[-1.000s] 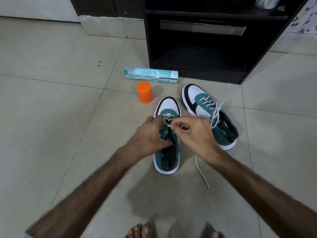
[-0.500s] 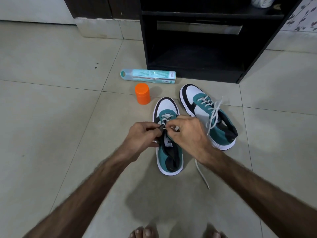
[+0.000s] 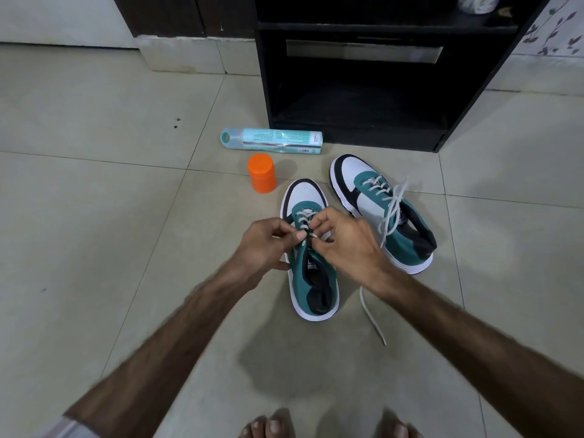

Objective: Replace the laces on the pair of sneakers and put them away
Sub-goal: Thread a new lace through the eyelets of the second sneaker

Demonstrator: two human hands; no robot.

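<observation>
Sneakers first: the laced right sneaker (image 3: 384, 213) lies beside the near sneaker (image 3: 311, 257) on the tiled floor (image 3: 94, 216), both probably light with soft uppers. Left hand (image 3: 265, 248) pinches an eyelet flap; right hand (image 3: 344, 245) pinches the limp white lace (image 3: 303, 218), best held by its stiff tip.

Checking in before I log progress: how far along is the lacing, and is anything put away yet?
Done: the far sneaker looks laced up, its lace ends loose on top. In hand: the near sneaker has lace only through its lower eyelets; the left hand grips its upper and the right hand pinches the lace, whose other end trails on the floor. Left: finish lacing, then put both in the open cabinet.
</observation>
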